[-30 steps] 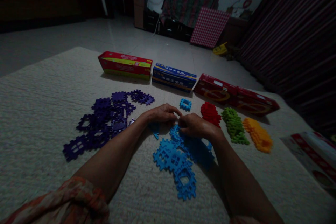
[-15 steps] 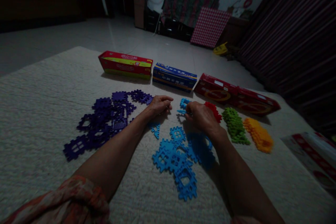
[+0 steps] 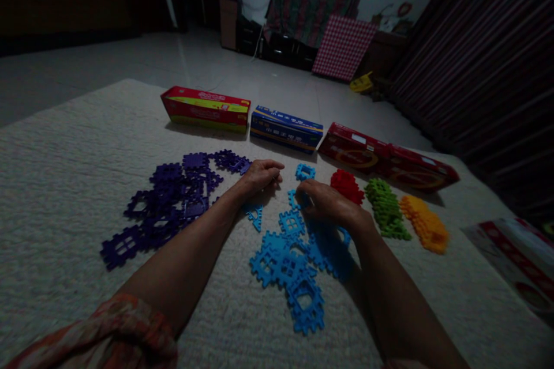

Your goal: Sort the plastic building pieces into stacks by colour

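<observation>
My right hand (image 3: 331, 202) has its fingers bent down around a light blue toothed plastic building piece (image 3: 294, 200), partly hidden under the fingertips. Just beyond it lies another small blue square frame piece (image 3: 305, 171). My left hand (image 3: 262, 177) rests on the mat with its fingers loosely extended and nothing seen in them. Close to my left wrist is a blue triangular piece (image 3: 255, 218). Between my forearms spreads a heap of light blue interlocking pieces (image 3: 277, 256), some with window cut-outs. Left of my left arm lies a pile of purple pieces (image 3: 168, 202).
Red pieces (image 3: 346, 185), a green stack (image 3: 386, 207) and an orange stack (image 3: 424, 222) lie right of my right hand. Behind stand a red-and-yellow box (image 3: 205, 109), a blue box (image 3: 285, 130) and dark red boxes (image 3: 385, 155), along the far part of the pale mat (image 3: 78, 144).
My right hand has come slightly nearer, bringing the blue piece from beside the square frame down toward the blue heap. More of the red pieces shows. My left hand has stayed put.
</observation>
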`<state>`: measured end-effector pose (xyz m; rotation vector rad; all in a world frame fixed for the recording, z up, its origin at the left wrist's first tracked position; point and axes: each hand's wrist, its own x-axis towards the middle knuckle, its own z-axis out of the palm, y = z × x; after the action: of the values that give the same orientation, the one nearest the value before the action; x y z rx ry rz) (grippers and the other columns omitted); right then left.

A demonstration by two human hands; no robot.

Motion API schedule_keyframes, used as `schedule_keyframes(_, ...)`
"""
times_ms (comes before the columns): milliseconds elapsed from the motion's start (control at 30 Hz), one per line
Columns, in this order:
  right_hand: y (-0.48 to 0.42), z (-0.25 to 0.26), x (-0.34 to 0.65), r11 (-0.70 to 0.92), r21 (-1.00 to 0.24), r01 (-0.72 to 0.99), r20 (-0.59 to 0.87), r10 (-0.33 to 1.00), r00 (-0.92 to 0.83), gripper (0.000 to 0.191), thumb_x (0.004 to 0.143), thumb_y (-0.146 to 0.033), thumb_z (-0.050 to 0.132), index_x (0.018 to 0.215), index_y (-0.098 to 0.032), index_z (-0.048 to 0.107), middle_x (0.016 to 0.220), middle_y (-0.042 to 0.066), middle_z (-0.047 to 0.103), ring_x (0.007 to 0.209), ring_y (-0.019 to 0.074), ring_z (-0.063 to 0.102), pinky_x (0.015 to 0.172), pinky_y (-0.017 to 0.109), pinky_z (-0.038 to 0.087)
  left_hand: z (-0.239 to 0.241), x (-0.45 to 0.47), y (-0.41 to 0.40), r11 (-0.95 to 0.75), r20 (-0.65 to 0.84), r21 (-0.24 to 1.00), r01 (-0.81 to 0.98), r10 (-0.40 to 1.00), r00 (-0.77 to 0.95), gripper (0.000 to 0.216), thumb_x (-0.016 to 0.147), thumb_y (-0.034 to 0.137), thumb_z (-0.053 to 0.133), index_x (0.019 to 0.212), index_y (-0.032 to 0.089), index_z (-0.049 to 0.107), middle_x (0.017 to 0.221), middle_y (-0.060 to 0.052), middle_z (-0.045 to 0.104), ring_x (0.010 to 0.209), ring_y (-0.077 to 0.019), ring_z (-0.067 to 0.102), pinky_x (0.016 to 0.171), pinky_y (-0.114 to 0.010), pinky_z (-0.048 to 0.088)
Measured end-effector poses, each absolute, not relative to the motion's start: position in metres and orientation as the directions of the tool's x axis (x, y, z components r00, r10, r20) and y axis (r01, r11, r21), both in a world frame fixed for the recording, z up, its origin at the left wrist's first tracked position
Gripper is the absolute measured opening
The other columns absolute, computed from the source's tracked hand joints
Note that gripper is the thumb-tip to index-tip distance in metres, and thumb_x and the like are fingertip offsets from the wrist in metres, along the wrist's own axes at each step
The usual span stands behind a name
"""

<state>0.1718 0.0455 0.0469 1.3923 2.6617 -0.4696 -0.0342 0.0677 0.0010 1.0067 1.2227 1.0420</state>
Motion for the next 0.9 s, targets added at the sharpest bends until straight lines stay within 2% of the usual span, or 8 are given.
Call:
schedule_keyframes(167,0.049,0.048,0.178,0.557,-0.269,0.786,-0.182,0.772,-0.609,0.028,0.077,-0.011,0.069,0.104,-0.02,0.067,0.11,0.008,0.065,0.096,0.0204,0.062,0.084,0.03,0.049,-0.003,-0.035,0.07,0.225,-0.22,0.971,-0.077,0.973,0.071,0.024,0.083,0.006,0.06,0.104,0.012,0.069,0.066,0.0,0.067,0.045,-0.0065,0.055,0.043,-0.018,0.037)
schedule_keyframes(267,0.056,0.048,0.182,0.578,-0.279,0.767,-0.014,0.796,-0.605,0.03,0.082,-0.015,0.066,0.112,-0.02,0.065,0.117,0.01,0.063,0.105,0.0227,0.062,0.092,0.035,0.049,-0.005,-0.035,0.071,0.228,-0.223,0.97,-0.084,0.972,0.069,0.023,0.083,0.009,0.062,0.105,0.012,0.068,0.067,0.0,0.067,0.045,-0.0059,0.054,0.043,-0.016,0.035)
schedule_keyframes(367,0.067,0.043,0.182,0.575,-0.213,0.79,0.193,0.817,-0.543,0.034,0.085,-0.014,0.06,0.118,-0.021,0.062,0.125,0.012,0.062,0.115,0.0264,0.058,0.098,0.041,0.046,-0.006,-0.034,0.072,0.233,-0.228,0.969,-0.078,0.971,0.065,0.024,0.083,0.009,0.062,0.105,0.012,0.068,0.066,0.0,0.068,0.045,-0.0062,0.055,0.043,-0.016,0.036)
schedule_keyframes(433,0.073,0.037,0.18,0.543,-0.166,0.824,0.253,0.83,-0.496,0.034,0.086,-0.014,0.058,0.12,-0.02,0.062,0.127,0.014,0.062,0.119,0.029,0.056,0.099,0.044,0.044,-0.006,-0.034,0.072,0.235,-0.231,0.969,-0.072,0.971,0.06,0.024,0.083,0.008,0.061,0.105,0.013,0.069,0.065,0.0,0.067,0.045,-0.0063,0.055,0.043,-0.016,0.037)
schedule_keyframes(600,0.08,0.027,0.181,0.465,-0.116,0.878,0.248,0.869,-0.428,0.029,0.09,-0.018,0.054,0.118,-0.02,0.062,0.128,0.015,0.063,0.122,0.0319,0.054,0.101,0.047,0.039,-0.003,-0.034,0.071,0.238,-0.235,0.97,-0.057,0.97,0.057,0.024,0.083,0.007,0.061,0.105,0.013,0.069,0.067,0.001,0.067,0.044,-0.0063,0.055,0.042,-0.017,0.036)
schedule_keyframes(767,0.08,0.023,0.188,0.469,-0.153,0.87,0.195,0.877,-0.439,0.029,0.091,-0.02,0.052,0.118,-0.02,0.061,0.128,0.014,0.062,0.12,0.0313,0.053,0.104,0.049,0.036,-0.002,-0.033,0.07,0.239,-0.237,0.97,-0.045,0.97,0.053,0.024,0.084,0.006,0.06,0.105,0.012,0.069,0.066,0.0,0.067,0.044,-0.0062,0.054,0.042,-0.017,0.035)
schedule_keyframes(900,0.079,0.023,0.187,0.483,-0.183,0.857,0.211,0.87,-0.445,0.031,0.09,-0.019,0.052,0.119,-0.021,0.06,0.128,0.012,0.062,0.121,0.031,0.053,0.105,0.05,0.036,0.0,-0.033,0.068,0.234,-0.231,0.97,-0.058,0.971,0.053,0.023,0.084,0.006,0.06,0.104,0.012,0.069,0.067,0.0,0.067,0.045,-0.0068,0.054,0.045,-0.019,0.037)
